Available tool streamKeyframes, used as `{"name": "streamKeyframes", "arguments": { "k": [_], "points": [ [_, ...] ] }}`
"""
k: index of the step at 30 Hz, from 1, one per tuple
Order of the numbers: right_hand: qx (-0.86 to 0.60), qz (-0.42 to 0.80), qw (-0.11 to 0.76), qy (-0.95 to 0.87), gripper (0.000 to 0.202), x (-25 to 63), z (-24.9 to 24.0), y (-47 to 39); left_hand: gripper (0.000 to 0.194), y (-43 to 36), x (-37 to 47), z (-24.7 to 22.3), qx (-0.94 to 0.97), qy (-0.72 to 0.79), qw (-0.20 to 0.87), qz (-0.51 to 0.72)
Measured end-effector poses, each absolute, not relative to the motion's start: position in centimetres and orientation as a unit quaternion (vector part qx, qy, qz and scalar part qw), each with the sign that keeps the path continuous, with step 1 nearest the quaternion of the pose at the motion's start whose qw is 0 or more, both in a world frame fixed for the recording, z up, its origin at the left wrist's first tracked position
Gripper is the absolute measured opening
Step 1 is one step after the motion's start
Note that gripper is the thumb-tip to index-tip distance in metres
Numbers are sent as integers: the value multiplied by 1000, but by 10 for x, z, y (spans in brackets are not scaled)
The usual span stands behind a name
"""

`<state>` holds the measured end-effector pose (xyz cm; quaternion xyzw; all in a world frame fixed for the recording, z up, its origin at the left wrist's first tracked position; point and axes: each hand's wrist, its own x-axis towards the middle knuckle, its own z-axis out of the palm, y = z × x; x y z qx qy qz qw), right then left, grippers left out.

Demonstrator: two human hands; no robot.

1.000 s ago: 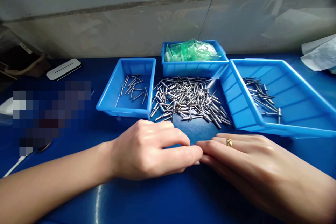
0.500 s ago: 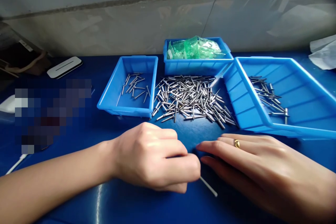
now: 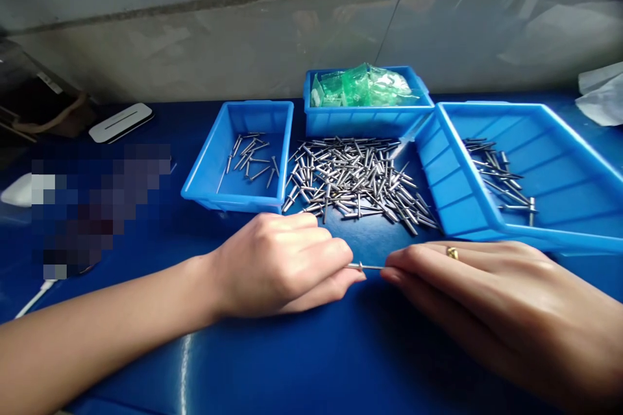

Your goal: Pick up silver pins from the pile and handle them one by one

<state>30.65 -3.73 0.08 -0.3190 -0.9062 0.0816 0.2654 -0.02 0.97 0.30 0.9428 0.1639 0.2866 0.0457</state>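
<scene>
A slim metal blind rivet (image 3: 361,266) with a small flange spans the gap between my two hands, just above the blue table. My left hand (image 3: 287,266) pinches its left end between thumb and forefinger, the other fingers curled in. On the right, the thin stem goes into the fingertips of my right hand (image 3: 467,292), which is closed around that end and wears a gold ring. Both rivet ends are hidden by the fingers. Just beyond the hands lies a loose pile of similar metal rivets (image 3: 350,175).
Left of the pile stands a blue bin (image 3: 204,188) with several rivets. A larger blue bin (image 3: 574,162), right, holds more. Behind, another bin (image 3: 365,120) contains green plastic packaging (image 3: 357,87). A white device (image 3: 121,122) and a blurred-out object (image 3: 107,207) lie left.
The rivet pointed down to the right from my left hand; now it lies level. My right fingers have closed on its stem, and the left hand has risen slightly.
</scene>
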Motion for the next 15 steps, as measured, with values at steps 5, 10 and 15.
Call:
{"name": "streamKeyframes", "arguments": {
  "k": [5,10,15],
  "points": [
    [-317,56,243,-915,50,305,6,-28,35,10,1,3,939,163,23,303],
    [-316,70,246,-914,53,302,10,-30,46,10,2,4,940,171,16,293],
    [-329,70,255,-906,42,299,7,-32,54,11,2,4,943,161,16,292]
  ]
}}
